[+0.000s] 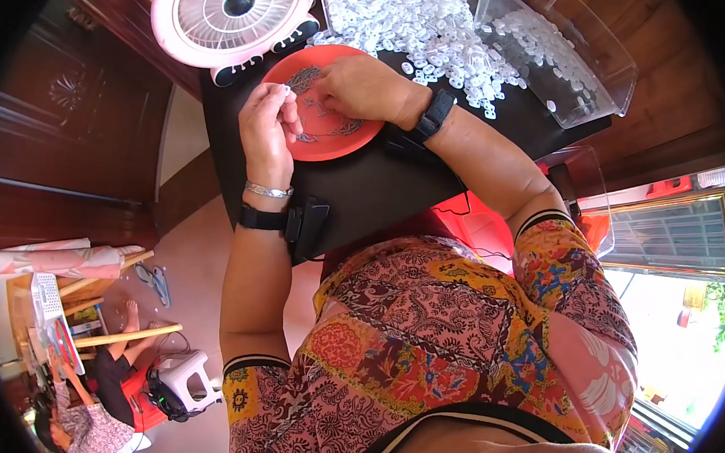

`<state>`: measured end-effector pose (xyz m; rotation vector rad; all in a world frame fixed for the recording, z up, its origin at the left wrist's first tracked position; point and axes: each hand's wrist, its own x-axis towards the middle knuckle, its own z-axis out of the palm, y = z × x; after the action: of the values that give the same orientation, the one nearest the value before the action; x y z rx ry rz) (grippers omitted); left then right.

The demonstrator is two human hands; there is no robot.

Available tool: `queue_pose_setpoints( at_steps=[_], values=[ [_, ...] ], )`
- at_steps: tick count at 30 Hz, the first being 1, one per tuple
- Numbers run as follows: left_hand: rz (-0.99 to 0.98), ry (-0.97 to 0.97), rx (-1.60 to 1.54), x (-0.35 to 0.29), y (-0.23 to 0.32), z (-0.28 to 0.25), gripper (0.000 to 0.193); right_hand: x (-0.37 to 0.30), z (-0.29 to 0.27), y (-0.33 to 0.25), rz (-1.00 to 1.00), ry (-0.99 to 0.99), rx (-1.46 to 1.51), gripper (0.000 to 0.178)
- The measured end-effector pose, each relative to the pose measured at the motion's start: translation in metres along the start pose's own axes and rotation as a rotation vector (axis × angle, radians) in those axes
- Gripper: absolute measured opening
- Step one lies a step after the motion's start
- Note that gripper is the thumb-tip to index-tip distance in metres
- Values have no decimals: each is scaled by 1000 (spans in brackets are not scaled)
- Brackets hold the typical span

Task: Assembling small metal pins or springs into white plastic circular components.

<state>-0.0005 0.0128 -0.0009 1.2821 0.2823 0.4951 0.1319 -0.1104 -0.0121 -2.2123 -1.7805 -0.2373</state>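
Note:
My left hand [267,124] is raised at the left rim of a round red plate [320,148]. Its thumb and fingers pinch a small white plastic piece [286,90]. My right hand [364,87] reaches over the plate from the right, fingers bent down toward its bottom; whatever they hold, if anything, is hidden. Small thin grey metal pieces [304,79] lie scattered in the plate, too small to name exactly. Behind my right hand spreads a large heap of small translucent white plastic pieces [407,12], each with holes.
A pink fan [167,41] stands behind the plate on the black table [352,190]. A clear plastic bin [575,112], tipped at the right, holds more white pieces. A black box-like device [306,226] sits by my left wrist. Another person [101,429] sits at far left near a white stool [191,380].

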Motion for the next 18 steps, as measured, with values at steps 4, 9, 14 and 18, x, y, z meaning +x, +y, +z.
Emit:
queue_pose_setpoints(
  at_steps=[4, 9, 14, 18],
  values=[
    [12, -15, 41, -4, 2, 6, 17, 3, -1, -7, 28, -6, -76, 12],
    [28, -47, 62, -4, 5, 6, 16, 8, 6, -12, 3, -19, -210, 11],
    [27, -59, 77, -4, 7, 9, 14, 9, 2, -12, 17, -12, -192, 12],
    [39, -85, 106, -8, 5, 13, 14, 3, -7, -4, 103, 116, 72, 11]
  ],
)
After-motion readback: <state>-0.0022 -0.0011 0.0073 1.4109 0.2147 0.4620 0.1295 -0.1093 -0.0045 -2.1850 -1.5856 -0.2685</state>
